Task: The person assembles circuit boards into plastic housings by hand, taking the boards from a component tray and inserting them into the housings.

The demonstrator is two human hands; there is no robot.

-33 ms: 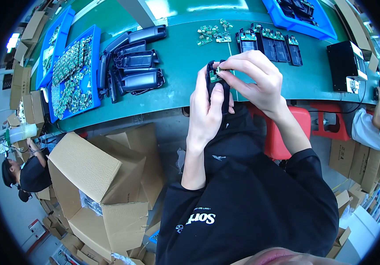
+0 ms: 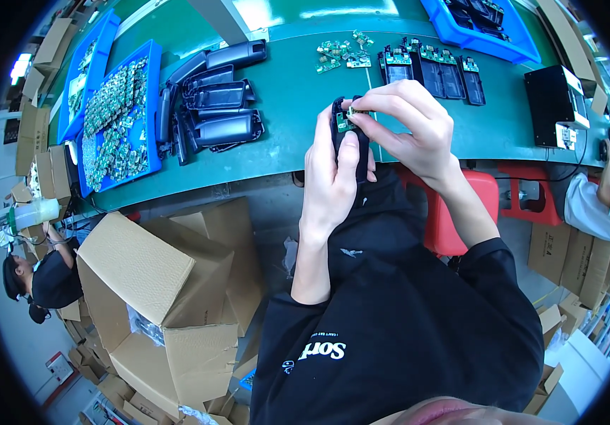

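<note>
Wrapped round a black plastic housing [image 2: 363, 157], my left hand [image 2: 331, 177] holds it upright at the table's near edge, its thumb pressed on the front. A small green circuit board [image 2: 344, 122] sits in the upper end of this housing. My right hand [image 2: 411, 127] pinches a small yellowish part [image 2: 355, 111] at the board between thumb and forefinger; the fingertips hide most of it. Just beyond my hands lies a small heap of loose circuit boards [image 2: 333, 54]. Black housings with boards in their ends [image 2: 441, 76] stand in a row to the right of that heap.
Empty black housings [image 2: 223, 95] are piled on the left of the green table [image 2: 287, 88], beside a blue bin [image 2: 150, 152] of circuit boards. Another blue bin [image 2: 514, 51] and a black box-shaped device [image 2: 556, 106] are at right. An open carton [image 2: 135, 265] and red stool [image 2: 475, 212] stand below.
</note>
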